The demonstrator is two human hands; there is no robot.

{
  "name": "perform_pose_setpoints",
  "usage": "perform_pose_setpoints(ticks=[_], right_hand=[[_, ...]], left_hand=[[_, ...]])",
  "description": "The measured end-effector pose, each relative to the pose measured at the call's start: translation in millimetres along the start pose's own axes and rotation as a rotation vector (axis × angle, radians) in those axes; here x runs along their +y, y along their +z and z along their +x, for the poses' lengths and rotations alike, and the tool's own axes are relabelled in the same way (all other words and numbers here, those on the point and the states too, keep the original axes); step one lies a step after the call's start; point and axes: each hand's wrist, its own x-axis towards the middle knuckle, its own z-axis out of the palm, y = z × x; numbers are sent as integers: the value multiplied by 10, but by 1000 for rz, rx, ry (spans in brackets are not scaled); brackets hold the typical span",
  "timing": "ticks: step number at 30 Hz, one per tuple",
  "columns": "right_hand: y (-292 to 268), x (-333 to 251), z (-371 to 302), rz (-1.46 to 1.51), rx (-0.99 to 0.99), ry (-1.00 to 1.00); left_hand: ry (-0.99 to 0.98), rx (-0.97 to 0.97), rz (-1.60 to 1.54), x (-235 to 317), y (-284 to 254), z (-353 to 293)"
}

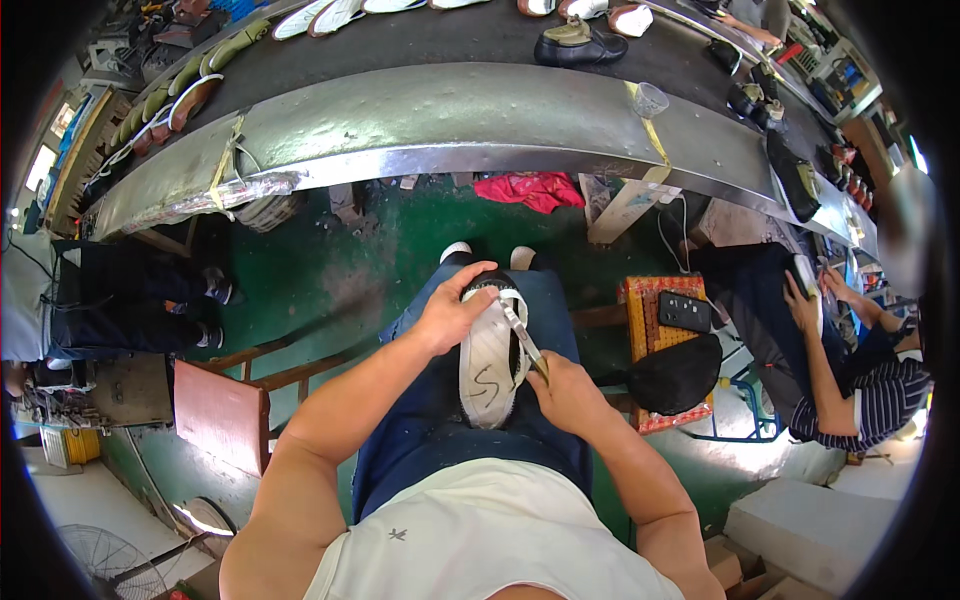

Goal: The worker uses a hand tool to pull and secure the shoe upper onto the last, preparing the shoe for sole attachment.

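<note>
Shoe (487,352): one, upturned on the lap (415,412), pale underside showing one dark handwritten mark. With left hand (455,312), grasps the toe end, fingers curled over the rim, thumb pressed on the underside. With right hand (565,395), clenches one slim metal tool (520,332), held against the shoe's right edge, tip near the left thumb. To the right, one orange-topped stool (645,335), bearing one phone (685,311) and one black fabric item (676,374). Ahead, one metal-edged bench (430,110), with one clear cup (649,98) at the edge; beneath, one red cloth (532,190).
</note>
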Motion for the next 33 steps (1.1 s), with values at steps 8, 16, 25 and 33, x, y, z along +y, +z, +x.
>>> perform_pose_setpoints(ticks=[8,16,25,33], right_hand=[[-397,5,105,395,-140,211],[-410,512,510,382,152,163],[329,1011,712,273,-7,336],[-124,1176,1130,465,-48,432]], left_hand=[[-8,-150,214,201,119,54],[-103,-248,399,-325,-337,435],[351,-163,686,1504,275,1688],[690,473,1106,1989,953,5045]])
